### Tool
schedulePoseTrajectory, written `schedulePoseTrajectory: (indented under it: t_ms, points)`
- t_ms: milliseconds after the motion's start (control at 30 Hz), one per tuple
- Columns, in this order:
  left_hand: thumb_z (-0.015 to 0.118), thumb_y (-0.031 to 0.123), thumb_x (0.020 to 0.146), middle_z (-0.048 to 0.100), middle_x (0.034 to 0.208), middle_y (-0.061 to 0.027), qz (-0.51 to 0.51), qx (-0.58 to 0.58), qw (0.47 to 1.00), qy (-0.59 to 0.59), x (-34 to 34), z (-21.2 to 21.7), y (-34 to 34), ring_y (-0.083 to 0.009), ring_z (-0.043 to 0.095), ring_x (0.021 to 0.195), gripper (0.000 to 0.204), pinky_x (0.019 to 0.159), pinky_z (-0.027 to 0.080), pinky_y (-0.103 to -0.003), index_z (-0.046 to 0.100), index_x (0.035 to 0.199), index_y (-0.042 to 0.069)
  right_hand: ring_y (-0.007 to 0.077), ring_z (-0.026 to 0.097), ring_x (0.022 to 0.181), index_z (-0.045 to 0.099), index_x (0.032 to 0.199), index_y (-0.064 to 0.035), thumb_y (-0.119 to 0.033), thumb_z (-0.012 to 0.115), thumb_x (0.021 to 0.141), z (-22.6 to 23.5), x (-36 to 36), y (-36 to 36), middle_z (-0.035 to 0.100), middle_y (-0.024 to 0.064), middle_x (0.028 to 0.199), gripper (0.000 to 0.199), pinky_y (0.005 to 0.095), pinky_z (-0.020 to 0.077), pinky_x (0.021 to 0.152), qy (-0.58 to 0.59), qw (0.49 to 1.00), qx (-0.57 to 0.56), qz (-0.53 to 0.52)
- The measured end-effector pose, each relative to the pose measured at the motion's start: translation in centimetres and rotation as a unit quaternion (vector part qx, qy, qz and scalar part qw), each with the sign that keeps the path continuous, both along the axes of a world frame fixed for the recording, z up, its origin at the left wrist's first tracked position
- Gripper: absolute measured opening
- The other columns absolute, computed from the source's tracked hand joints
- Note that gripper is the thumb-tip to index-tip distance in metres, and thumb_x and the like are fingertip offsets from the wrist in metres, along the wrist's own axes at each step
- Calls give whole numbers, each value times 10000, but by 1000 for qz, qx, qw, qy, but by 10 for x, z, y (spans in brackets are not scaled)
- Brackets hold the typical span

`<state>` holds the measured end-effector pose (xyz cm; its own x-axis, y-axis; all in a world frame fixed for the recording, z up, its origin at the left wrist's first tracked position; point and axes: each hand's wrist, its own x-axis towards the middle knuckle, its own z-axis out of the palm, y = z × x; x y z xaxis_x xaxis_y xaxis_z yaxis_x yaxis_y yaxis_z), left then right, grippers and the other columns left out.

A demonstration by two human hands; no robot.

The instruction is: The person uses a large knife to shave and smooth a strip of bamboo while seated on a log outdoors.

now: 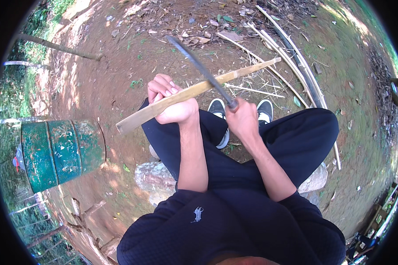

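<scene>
My left hand point(177, 111) is closed round a long, flat bamboo strip point(194, 91), which slants from lower left up to the far right across my lap. Its fingers curl over from the far side, with the palm below. My right hand point(243, 120) grips the handle of a machete point(193, 61). The dark blade points up and to the left and crosses over the strip, right of my left hand. From this view I cannot tell whether the edge touches the bamboo.
Several long split bamboo poles point(292, 51) lie on the ground at the far right, with thin shavings point(263, 88) before my shoes. A rusty green metal drum point(63, 152) is on the left. I sit on a log point(154, 176). Dry leaves point(199, 39) cover the far ground.
</scene>
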<state>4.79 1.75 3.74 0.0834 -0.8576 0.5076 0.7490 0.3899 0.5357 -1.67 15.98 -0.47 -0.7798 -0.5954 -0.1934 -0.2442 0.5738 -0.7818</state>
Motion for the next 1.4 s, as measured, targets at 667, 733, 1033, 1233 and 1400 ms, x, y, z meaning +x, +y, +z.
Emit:
schedulePoseTrajectory:
  t_ms: [667, 733, 1033, 1233, 1400]
  points:
    - [378, 214, 800, 361, 568, -32, -22, -25, 999, 0, -10, 5, 10, -157, 374, 618, 177, 648, 333, -299, 373, 657, 111, 441, 680, 743, 666, 898, 68, -152, 545, 860, -90, -46, 12, 649, 299, 733, 254, 489, 535, 708, -35, 997, 10, -72]
    - [383, 225, 801, 376, 567, -34, -39, -45, 998, 7, -13, 7, 6, -158, 393, 593, 180, 665, 342, -290, 381, 662, 110, 442, 677, 725, 661, 878, 70, -151, 553, 851, -34, -29, 5, 644, 296, 714, 248, 485, 533, 711, -18, 998, 20, -52]
    - [351, 310, 916, 422, 554, -39, -170, -19, 985, 26, -9, 11, 10, -146, 411, 486, 372, 527, 384, -327, 570, 989, 18, 447, 661, 690, 622, 778, 74, -145, 569, 828, -43, -31, 6, 616, 290, 664, 231, 481, 512, 659, -45, 997, -30, -48]
    - [300, 333, 964, 361, 516, -19, -196, 12, 979, 48, -11, 13, 19, -128, 319, 413, 395, 415, 298, -278, 369, 646, 110, 437, 645, 626, 603, 775, 76, -139, 564, 829, -12, -14, 0, 590, 277, 618, 225, 466, 504, 623, -37, 997, -59, -29]
    - [303, 322, 967, 334, 506, -11, -189, 24, 980, 51, -17, 13, 28, -130, 296, 405, 416, 411, 291, -281, 359, 605, 125, 415, 618, 575, 595, 760, 58, -133, 608, 807, -5, 4, 4, 570, 229, 575, 197, 453, 477, 588, 20, 989, -145, 17]
